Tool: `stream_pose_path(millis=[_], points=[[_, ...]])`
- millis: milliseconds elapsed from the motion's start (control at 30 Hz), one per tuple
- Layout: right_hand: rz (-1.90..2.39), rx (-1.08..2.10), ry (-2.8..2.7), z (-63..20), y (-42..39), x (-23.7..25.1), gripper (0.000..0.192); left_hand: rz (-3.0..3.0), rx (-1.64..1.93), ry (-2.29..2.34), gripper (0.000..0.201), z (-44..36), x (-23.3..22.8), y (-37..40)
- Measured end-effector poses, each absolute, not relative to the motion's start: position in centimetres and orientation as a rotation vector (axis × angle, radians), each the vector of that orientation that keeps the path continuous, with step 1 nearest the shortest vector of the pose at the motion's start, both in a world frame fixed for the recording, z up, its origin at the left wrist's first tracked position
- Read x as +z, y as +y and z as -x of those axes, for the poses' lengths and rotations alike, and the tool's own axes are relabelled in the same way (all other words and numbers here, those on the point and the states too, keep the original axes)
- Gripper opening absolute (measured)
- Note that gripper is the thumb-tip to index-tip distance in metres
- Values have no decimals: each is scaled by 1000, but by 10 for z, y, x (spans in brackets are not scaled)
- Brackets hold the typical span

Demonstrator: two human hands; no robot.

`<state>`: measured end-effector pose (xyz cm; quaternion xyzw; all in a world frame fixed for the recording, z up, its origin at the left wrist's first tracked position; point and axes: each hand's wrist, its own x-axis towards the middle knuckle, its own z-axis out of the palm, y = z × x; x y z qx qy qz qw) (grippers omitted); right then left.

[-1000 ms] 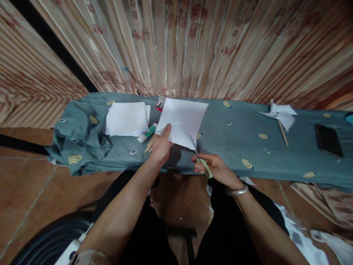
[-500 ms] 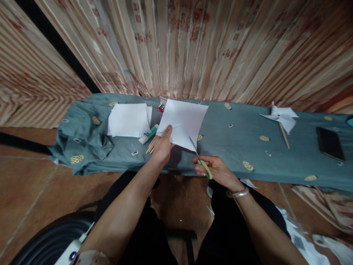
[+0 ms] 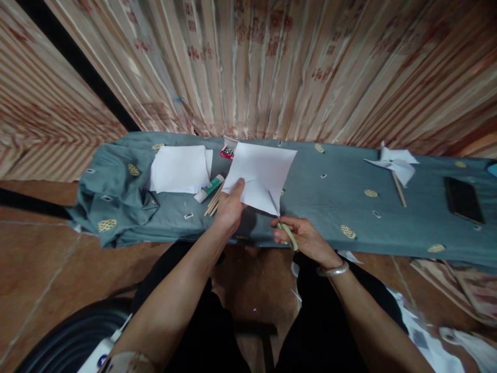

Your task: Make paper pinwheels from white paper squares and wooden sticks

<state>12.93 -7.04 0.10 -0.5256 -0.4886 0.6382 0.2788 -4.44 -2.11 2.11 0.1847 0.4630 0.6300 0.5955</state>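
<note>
White paper sheet (image 3: 267, 168) and the left hand (image 3: 230, 208) have nudged right, so more of the red box (image 3: 224, 153) peeks out.
Basically it's a cloth-covered table (image 3: 326, 207), paper stack (image 3: 178, 168) off to the left, sheet held over the table: left thumb pressed on top, other fingers hidden underneath, looks clamped on it. Right hand (image 3: 301, 233) has its fingers curled round the green handles of the scissors (image 3: 289, 238), 1 blade lying over the sheet's near right corner. Green-and-white tube (image 3: 209, 188) and some thin sticks (image 3: 212, 204) sit by the left hand.
</note>
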Motion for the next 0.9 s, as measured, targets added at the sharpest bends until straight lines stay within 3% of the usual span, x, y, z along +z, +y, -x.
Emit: stream_pose_path(millis=[633, 900], points=[[1415, 1717, -1243, -128, -69, -4, 49, -417, 1443, 1123, 29, 43, 20, -23], [1425, 1707, -1202, -127, -68, -5, 51, -423, 1442, 1119, 22, 40, 17, -24]])
